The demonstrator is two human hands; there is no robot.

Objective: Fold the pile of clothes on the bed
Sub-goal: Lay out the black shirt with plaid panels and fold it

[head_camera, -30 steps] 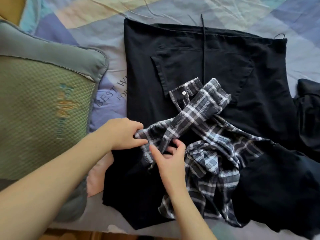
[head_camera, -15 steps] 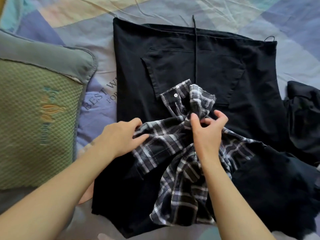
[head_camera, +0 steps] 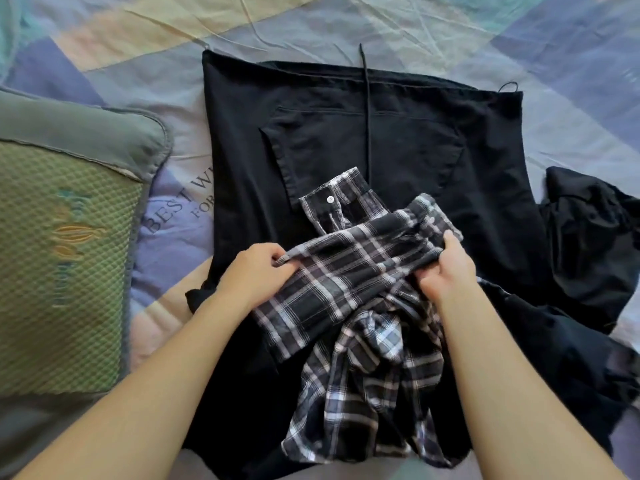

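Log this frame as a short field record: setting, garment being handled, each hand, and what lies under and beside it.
setting: patterned bedsheet
garment: plaid shirt, bunched, unfolded
left hand: pinches shirt edge
right hand: grips shirt fabric
underneath: black garment, spread flat
right side: crumpled dark clothing
left side: green pillow

black-and-white plaid shirt [head_camera: 349,292], black garment [head_camera: 408,140], green pillow [head_camera: 62,258], pastel patchwork bedsheet [head_camera: 173,36]

Soft even daylight, no hard shadows or glare, black fabric swallowing detail, slight overall softness, wide-angle stretching toward three and nine o'clock
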